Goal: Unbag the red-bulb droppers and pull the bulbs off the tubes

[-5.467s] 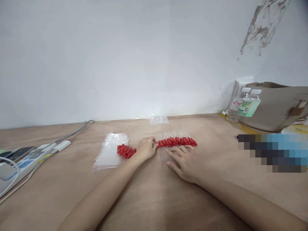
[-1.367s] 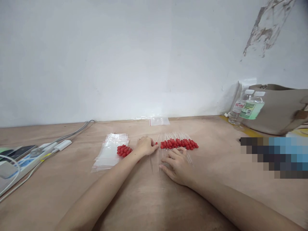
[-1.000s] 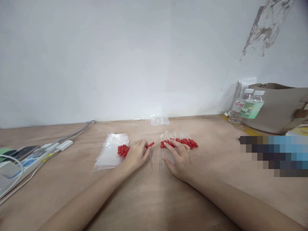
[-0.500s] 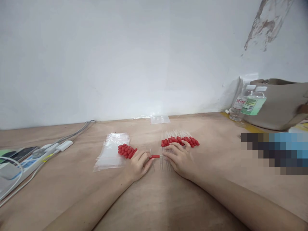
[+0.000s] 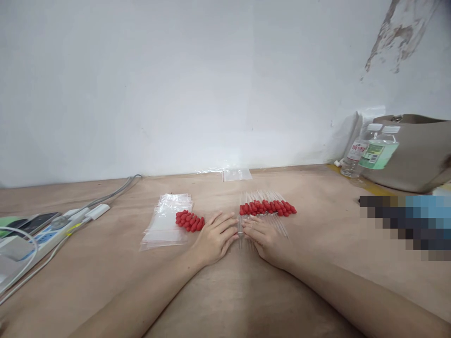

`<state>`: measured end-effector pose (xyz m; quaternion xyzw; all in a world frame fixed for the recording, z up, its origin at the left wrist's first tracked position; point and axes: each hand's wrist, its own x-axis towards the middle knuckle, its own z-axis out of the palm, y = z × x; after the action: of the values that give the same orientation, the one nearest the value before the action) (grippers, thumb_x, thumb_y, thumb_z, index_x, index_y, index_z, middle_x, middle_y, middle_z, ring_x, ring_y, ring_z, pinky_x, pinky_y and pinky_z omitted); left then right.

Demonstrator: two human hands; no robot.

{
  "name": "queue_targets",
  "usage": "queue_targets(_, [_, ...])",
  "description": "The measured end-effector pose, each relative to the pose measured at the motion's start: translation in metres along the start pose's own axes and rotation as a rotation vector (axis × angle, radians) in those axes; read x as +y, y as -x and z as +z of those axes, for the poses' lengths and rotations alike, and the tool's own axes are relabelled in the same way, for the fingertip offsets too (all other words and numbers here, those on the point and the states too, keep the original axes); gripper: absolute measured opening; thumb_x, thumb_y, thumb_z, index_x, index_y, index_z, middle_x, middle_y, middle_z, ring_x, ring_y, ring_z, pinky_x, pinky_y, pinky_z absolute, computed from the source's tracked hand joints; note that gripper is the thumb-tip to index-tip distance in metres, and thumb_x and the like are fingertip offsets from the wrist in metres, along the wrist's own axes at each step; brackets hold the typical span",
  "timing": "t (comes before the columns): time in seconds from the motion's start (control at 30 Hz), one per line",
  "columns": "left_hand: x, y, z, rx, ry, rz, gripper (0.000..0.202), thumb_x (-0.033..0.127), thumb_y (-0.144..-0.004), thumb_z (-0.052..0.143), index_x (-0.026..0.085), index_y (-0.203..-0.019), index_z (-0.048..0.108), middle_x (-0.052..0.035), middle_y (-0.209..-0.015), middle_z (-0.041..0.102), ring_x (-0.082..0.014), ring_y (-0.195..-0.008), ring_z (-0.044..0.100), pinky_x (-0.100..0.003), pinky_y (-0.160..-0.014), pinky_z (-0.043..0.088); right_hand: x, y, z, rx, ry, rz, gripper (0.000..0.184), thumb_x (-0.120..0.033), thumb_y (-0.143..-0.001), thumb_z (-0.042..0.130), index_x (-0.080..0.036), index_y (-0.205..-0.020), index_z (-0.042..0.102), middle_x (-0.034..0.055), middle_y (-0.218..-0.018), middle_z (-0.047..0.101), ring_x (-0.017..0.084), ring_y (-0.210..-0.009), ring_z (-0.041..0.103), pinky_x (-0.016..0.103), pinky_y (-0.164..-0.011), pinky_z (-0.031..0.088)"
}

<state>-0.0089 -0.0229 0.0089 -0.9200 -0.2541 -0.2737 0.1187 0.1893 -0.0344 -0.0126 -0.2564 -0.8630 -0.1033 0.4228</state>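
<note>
Several glass droppers with red rubber bulbs lie in a row at the middle right, their clear tubes pointing away and toward me. My right hand rests over the near tubes, its fingers stretched out and lying flat. Just across a narrow gap, my left hand lies with its fingers extended toward the right hand; nothing shows in its grasp. Thin tube ends are visible in the gap, partly covered by both hands. Left of my left hand sits another cluster of red bulbs, whose tubes are largely hidden behind that hand.
Clear zip bags are stacked at the left, and another bag lies by the wall. A power strip with cables is at far left. Two bottles and a grey-beige bag stand at the right.
Half a second ago my left fingers pinched a red-bulbed dropper between the hands; that bulb no longer shows there. My left fingers are now stretched out, and my right fingers have drawn off the red bulbs.
</note>
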Motion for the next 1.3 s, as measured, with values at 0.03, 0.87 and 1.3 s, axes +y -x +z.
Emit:
queue_targets(0.03, [0.001, 0.000, -0.002, -0.022, -0.005, 0.001, 0.016, 0.021, -0.087, 0.044, 0.018, -0.094, 0.058, -0.0034, -0.111, 0.060, -0.0190, -0.117, 0.044, -0.041, -0.103, 0.026, 0.000, 0.001, 0.000, -0.013, -0.013, -0.009, 0.022, -0.009, -0.085, 0.039, -0.013, -0.096, 0.057, 0.0065, -0.094, 0.065, 0.014, -0.094, 0.057, 0.035, -0.095, 0.041])
queue_targets(0.87, [0.008, 0.006, -0.018, -0.107, 0.041, 0.025, 0.021, 0.017, -0.089, 0.035, 0.017, -0.084, 0.055, -0.0032, -0.089, 0.065, -0.0182, -0.116, 0.046, -0.046, -0.108, 0.013, -0.009, 0.000, -0.007, -0.041, 0.140, -0.155, 0.028, -0.001, -0.081, 0.033, -0.010, -0.090, 0.058, 0.0090, -0.087, 0.064, 0.017, -0.098, 0.056, 0.037, -0.098, 0.042])
queue_targets(1.3, [0.009, 0.009, -0.024, -0.166, 0.134, 0.000, 0.020, 0.016, -0.089, 0.034, 0.018, -0.086, 0.054, -0.0021, -0.091, 0.065, -0.0162, -0.116, 0.045, -0.043, -0.107, 0.018, -0.013, -0.002, -0.013, -0.031, 0.227, -0.260, 0.029, 0.001, -0.080, 0.034, -0.004, -0.093, 0.058, 0.0129, -0.090, 0.065, 0.020, -0.100, 0.056, 0.036, -0.097, 0.043])
